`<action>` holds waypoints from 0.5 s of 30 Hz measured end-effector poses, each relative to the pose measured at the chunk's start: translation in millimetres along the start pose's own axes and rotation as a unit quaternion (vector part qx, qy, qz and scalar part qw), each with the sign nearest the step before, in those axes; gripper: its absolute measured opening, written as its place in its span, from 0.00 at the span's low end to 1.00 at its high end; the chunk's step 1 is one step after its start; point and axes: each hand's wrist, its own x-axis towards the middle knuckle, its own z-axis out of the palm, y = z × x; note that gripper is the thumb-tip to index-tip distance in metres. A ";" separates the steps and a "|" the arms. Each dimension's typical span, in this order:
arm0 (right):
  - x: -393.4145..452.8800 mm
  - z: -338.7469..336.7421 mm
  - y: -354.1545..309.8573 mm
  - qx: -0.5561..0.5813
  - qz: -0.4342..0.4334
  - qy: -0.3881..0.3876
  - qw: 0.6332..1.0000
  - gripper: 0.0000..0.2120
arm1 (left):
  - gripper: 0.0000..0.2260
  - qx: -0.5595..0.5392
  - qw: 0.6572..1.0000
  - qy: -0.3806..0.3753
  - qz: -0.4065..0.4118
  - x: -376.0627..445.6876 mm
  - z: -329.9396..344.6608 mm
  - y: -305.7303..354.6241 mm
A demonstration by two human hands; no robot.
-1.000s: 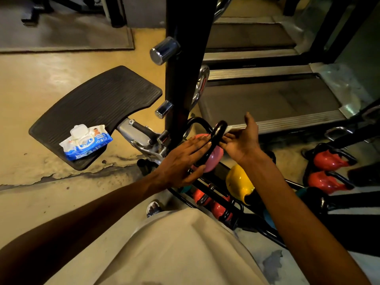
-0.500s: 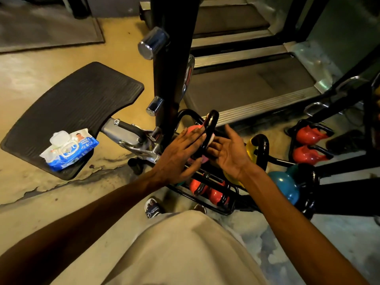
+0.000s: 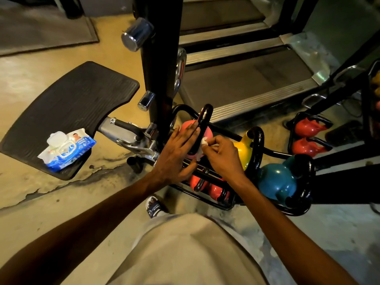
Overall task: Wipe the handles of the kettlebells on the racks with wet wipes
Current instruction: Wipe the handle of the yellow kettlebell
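Kettlebell handle [image 3: 202,128] between hands, right hand [image 3: 221,156] pinching wipe [image 3: 204,141]

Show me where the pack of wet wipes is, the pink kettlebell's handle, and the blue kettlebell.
pack of wet wipes [image 3: 67,151], head view, on its blue wrapper.
pink kettlebell's handle [image 3: 202,126], head view, on the black bar's middle.
blue kettlebell [image 3: 275,179], head view, on its round body.

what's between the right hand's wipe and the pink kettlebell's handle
Nothing visible. The right hand pinches the wet wipe right against the pink kettlebell's black handle; the left hand rests flat on the handle's other side.
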 end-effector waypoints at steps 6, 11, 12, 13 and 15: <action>8.9 -16.9 8.1 0.183 0.083 -0.093 0.975 0.02 | 0.43 0.055 0.998 0.017 -0.031 -0.5 9.0 14.5; 5.5 -48.7 20.5 0.245 0.076 -0.113 0.960 0.03 | 0.43 0.111 0.992 0.041 -0.047 -2.2 24.9 40.3; 2.1 -57.5 20.7 0.253 0.069 -0.110 0.959 0.03 | 0.43 0.112 0.991 0.045 -0.054 -1.7 28.6 47.2; -1.5 -67.5 20.9 0.261 0.057 -0.105 0.958 0.05 | 0.42 0.111 0.991 0.050 -0.059 -1.3 32.5 54.0; -6.7 -86.9 24.3 0.284 0.035 -0.092 0.954 0.07 | 0.42 0.108 0.991 0.063 -0.057 0.1 39.6 68.2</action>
